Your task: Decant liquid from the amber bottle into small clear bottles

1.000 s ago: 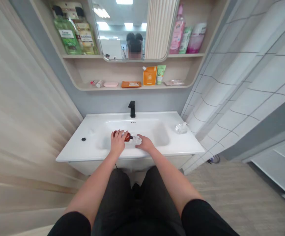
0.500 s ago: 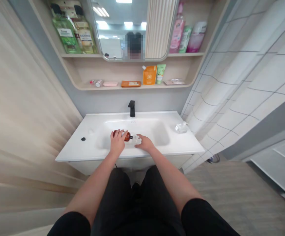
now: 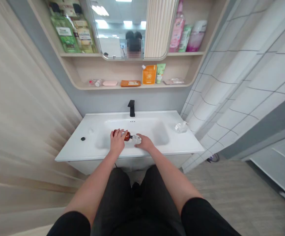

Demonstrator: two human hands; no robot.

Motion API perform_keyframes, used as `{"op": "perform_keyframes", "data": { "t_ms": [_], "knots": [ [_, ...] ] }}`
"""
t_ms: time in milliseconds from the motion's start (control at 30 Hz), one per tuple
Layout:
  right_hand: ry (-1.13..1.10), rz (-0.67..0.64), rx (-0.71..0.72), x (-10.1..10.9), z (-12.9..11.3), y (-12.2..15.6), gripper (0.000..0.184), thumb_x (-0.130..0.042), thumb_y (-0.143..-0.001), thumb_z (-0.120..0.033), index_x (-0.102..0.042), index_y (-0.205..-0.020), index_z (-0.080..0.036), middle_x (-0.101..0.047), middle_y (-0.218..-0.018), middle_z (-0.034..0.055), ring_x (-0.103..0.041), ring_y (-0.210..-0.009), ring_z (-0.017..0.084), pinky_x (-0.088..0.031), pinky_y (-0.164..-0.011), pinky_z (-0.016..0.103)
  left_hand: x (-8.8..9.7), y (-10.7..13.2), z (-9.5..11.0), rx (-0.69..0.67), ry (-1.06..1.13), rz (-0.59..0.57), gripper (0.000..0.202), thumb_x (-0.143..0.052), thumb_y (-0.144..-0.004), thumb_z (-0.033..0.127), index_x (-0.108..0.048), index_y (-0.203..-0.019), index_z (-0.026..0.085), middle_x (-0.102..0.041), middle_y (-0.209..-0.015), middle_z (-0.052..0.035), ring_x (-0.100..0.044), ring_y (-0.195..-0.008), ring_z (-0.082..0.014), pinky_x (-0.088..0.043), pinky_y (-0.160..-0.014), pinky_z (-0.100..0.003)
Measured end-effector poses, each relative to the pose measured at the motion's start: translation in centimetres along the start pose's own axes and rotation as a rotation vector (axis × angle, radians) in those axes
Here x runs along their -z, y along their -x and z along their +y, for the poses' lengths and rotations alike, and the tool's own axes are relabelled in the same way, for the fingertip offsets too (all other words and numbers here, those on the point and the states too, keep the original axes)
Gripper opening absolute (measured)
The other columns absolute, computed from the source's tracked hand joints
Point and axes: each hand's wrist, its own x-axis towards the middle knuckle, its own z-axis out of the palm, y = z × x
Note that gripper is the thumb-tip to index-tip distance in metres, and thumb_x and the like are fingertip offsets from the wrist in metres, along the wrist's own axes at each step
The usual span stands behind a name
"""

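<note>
Over the white basin [image 3: 132, 129], my left hand [image 3: 117, 141] grips a small amber bottle [image 3: 127, 136] lying on its side, with its dark neck [image 3: 131, 137] pointing right. My left fingers wrap its body and hide part of it. My right hand [image 3: 144, 143] is at the bottle's neck end, its fingertips on a small clear plastic piece [image 3: 137, 139]. The two hands nearly meet around this neck and piece. I cannot tell how the piece and neck join.
A black faucet [image 3: 132, 108] rises behind the basin. A crumpled clear plastic item [image 3: 181, 127] lies on the right of the counter, and a small black disc [image 3: 83, 139] on the left. Toiletries fill shelves [image 3: 132, 86] below and beside a mirror.
The hands and bottle have barely moved. The whole scene has drifted slightly upward in the view.
</note>
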Motion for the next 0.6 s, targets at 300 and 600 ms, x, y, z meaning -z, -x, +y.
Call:
{"op": "perform_keyframes", "data": {
  "t_ms": [300,600],
  "knots": [
    [0.003,0.004,0.011,0.13,-0.14,0.04,0.095,-0.099,-0.073,-0.037,-0.059,-0.159,-0.027,-0.076,-0.142,0.0094,-0.073,-0.129,0.034,-0.055,-0.115,0.044,-0.14,-0.02,-0.10,-0.006,0.032,0.002,0.073,-0.049,-0.094,0.008,-0.059,-0.162,0.033,-0.059,-0.164,-0.0126,-0.041,-0.160,-0.0367,-0.017,-0.135,-0.066],
    [0.015,-0.004,0.007,0.32,-0.47,0.19,0.095,-0.098,-0.075,-0.036,-0.058,-0.160,-0.025,-0.075,-0.143,0.0106,-0.072,-0.130,0.034,-0.054,-0.116,0.043,-0.01,0.00,0.00,-0.009,0.015,0.007,0.071,-0.046,-0.097,0.008,-0.059,-0.162,0.033,-0.059,-0.164,-0.0116,-0.041,-0.160,-0.0360,-0.017,-0.135,-0.066]
  ]
}}
